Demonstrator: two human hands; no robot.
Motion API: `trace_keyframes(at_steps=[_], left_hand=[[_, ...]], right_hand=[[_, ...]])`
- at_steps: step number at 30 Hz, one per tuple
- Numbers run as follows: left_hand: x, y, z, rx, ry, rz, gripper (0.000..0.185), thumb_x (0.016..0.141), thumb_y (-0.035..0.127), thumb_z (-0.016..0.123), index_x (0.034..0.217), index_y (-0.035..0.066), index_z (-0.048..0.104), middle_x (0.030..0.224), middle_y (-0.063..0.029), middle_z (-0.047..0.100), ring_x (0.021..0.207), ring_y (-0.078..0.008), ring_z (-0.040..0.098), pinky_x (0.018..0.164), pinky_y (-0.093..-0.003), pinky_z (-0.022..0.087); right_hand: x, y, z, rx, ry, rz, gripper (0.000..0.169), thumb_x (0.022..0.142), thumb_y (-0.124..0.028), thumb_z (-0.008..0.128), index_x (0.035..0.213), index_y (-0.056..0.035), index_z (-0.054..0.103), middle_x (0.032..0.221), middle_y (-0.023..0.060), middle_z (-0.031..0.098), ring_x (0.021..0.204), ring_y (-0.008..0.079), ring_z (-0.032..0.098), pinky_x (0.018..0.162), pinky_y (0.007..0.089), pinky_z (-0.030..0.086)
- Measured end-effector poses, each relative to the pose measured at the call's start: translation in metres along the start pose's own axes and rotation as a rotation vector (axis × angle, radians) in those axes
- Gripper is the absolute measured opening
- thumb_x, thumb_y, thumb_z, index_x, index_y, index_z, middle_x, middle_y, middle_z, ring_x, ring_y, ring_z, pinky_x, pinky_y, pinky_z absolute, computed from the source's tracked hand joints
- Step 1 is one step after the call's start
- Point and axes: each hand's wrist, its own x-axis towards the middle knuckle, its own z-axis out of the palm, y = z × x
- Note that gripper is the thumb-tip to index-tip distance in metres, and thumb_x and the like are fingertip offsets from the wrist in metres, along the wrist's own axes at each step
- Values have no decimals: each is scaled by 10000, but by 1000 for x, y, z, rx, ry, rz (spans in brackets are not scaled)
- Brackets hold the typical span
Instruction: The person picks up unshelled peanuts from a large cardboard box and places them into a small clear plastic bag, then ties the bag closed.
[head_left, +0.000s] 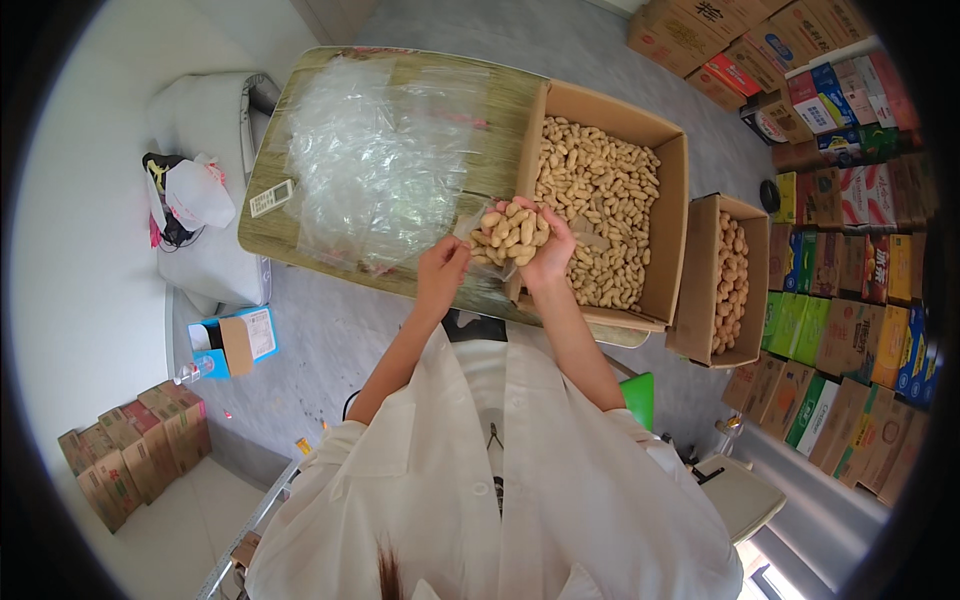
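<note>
My right hand (551, 251) cups a heap of unshelled peanuts (514, 232) at the near left edge of a cardboard box (675, 225). My left hand (448, 266) pinches the edge of a clear plastic bag (466, 223), which lies around and under the left side of that heap. How many of the peanuts are inside the bag, I cannot tell. More loose peanuts (600, 172) fill the bottom of the box, with a piece of cardboard among them. Left of my hands, a wide pile of clear plastic bags (367, 165) is spread on the table (506, 90).
A white remote control (271, 198) lies at the table's left end. To the right, a smaller cardboard box (690, 285) holds walnuts (731, 277). Stacked cartons (855, 330) stand along the right side. A folded grey mattress (202, 262) and a blue box (266, 330) are at the left.
</note>
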Motion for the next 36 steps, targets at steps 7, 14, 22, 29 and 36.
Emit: trace_keyframes(at_steps=[7,14,22,29,36], left_hand=[[-1,3,1,11,17,27,195,814,158,486,663,37,507,547,7,464,443,-44,397,400,-181,318],[-2,5,2,-9,21,9,208,818,160,486,652,34,501,543,9,460,447,-43,394,406,-180,317],[-2,4,-2,4,26,16,205,818,148,484,649,33,499,543,9,452,444,-45,383,411,-184,307],[-2,4,-2,4,24,0,212,820,143,480,641,31,490,541,9,451,443,-46,388,410,-186,305],[-7,3,-6,47,48,13,217,828,150,471,643,38,485,538,8,449,442,-47,389,413,-187,310]], right_hand=[[5,6,-8,-238,-89,-165,307,732,-202,438,872,50,541,903,183,567,944,296,514,903,358,340],[-8,9,4,-522,-180,-327,271,740,-157,442,865,51,561,896,161,573,992,270,494,930,330,301],[14,-74,-57,-847,443,-530,250,813,-151,418,960,-7,560,992,126,553,973,204,494,849,316,388],[51,-177,-152,-551,498,87,456,869,-153,373,1311,-129,265,1148,60,426,1033,182,406,874,311,337],[102,-117,-126,-1024,536,-127,519,871,-219,397,1333,-100,194,672,8,442,486,97,340,461,264,351]])
